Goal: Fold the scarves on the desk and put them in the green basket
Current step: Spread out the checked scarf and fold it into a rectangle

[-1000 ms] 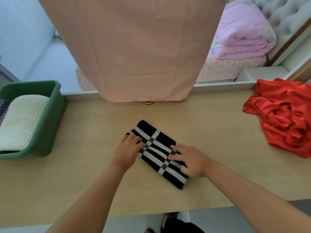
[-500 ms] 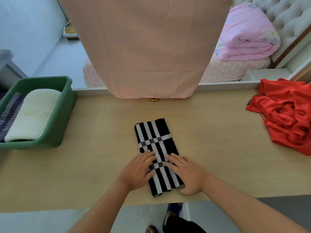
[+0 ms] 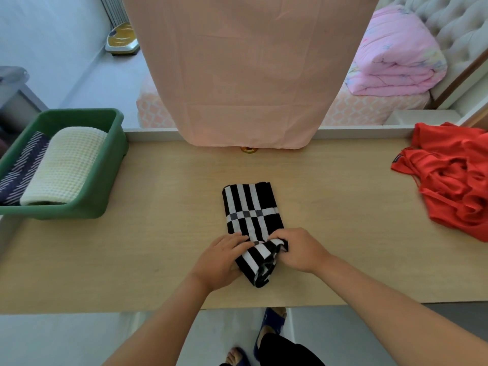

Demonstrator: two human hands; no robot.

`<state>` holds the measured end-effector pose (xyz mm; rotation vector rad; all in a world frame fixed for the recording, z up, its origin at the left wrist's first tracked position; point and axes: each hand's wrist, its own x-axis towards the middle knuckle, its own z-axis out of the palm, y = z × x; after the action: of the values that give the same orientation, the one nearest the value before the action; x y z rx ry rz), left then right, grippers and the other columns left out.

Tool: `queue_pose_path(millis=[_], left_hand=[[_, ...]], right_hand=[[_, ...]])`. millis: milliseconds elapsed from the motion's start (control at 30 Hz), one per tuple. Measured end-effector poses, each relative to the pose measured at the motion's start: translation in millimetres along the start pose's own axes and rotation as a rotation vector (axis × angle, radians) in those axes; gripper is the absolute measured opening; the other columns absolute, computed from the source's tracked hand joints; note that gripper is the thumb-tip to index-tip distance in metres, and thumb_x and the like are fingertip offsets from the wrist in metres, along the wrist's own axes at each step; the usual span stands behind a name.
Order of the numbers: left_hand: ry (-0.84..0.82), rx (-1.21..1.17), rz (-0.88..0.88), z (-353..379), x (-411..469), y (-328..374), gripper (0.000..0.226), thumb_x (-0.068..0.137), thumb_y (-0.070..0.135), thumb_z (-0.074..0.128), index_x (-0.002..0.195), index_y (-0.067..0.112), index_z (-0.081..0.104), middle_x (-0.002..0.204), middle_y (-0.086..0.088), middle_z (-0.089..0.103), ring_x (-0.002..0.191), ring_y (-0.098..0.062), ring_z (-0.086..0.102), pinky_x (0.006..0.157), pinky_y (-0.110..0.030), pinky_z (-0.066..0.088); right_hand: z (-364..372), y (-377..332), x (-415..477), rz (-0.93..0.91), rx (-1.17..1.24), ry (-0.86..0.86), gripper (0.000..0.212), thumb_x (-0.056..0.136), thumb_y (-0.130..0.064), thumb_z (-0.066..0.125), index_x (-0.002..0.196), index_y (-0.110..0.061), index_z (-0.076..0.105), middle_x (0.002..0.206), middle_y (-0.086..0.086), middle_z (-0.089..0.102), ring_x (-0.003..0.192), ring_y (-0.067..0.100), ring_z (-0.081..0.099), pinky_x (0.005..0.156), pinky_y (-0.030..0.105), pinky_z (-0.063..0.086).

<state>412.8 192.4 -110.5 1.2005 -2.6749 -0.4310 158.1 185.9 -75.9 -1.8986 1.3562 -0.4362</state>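
Note:
A black-and-white striped scarf (image 3: 250, 210) lies folded lengthwise in the middle of the wooden desk (image 3: 169, 233). Its near end is lifted and curled over toward the far end. My left hand (image 3: 221, 260) grips that near end from the left, and my right hand (image 3: 301, 249) pinches it from the right. The green basket (image 3: 105, 165) stands at the desk's left end, holding a folded cream waffle scarf (image 3: 63, 165) and a dark patterned scarf (image 3: 23, 167). A crumpled red scarf (image 3: 454, 178) lies at the desk's right end.
A peach cloth (image 3: 248, 70) hangs down over the desk's far edge, with a small gold knob (image 3: 248, 149) just below it. Behind the desk are a bed and a folded pink quilt (image 3: 396, 54). My feet show below the near edge.
The scarf was turned from diagonal to lengthwise. Both hands went from pressing flat on it to gripping its near end, which is now lifted and curling over. The view shifted a little left.

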Motion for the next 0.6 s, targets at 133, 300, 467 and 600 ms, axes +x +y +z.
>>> queue_pose_path(millis=[133, 300, 467, 600], left_hand=[[0.194, -0.536, -0.365, -18, 13, 7, 0.024, 0.092, 0.031, 0.062, 0.115, 0.034, 0.060, 0.103, 0.018, 0.068, 0.093, -0.002, 0.062, 0.079, -0.031, 0.052], [0.278, -0.836, -0.760, -33, 37, -1, 0.026, 0.098, 0.035, 0.053, 0.122, 0.026, 0.061, 0.108, 0.016, 0.067, 0.101, -0.005, 0.063, 0.079, -0.026, 0.050], [0.300, -0.822, -0.865, -42, 60, -14, 0.029, 0.098, 0.031, 0.056, 0.125, 0.020, 0.050, 0.097, 0.015, 0.060, 0.087, -0.004, 0.062, 0.059, -0.014, 0.043], [0.445, -0.656, -0.966, -44, 74, -22, 0.060, 0.092, 0.030, 0.065, 0.142, 0.022, 0.033, 0.119, 0.006, 0.050, 0.095, -0.010, 0.059, 0.066, -0.024, 0.051]], right_hand=[[-17, -6, 0, 0.021, 0.206, 0.157, 0.030, 0.086, -0.019, 0.070, 0.114, -0.028, 0.066, 0.096, -0.013, 0.072, 0.088, 0.002, 0.068, 0.076, 0.021, 0.054], [-21, -7, 10, 0.067, 0.167, 0.211, 0.057, 0.081, -0.027, 0.078, 0.131, -0.030, 0.051, 0.111, -0.024, 0.062, 0.102, -0.010, 0.058, 0.082, 0.008, 0.043], [-12, -10, 52, 0.224, 0.152, 0.277, 0.030, 0.090, -0.024, 0.068, 0.120, -0.024, 0.060, 0.092, -0.020, 0.062, 0.080, -0.005, 0.058, 0.065, 0.009, 0.040], [-8, -8, 84, 0.277, 0.110, 0.323, 0.039, 0.094, -0.030, 0.063, 0.132, -0.024, 0.052, 0.098, -0.013, 0.061, 0.084, 0.006, 0.060, 0.068, 0.019, 0.043]])
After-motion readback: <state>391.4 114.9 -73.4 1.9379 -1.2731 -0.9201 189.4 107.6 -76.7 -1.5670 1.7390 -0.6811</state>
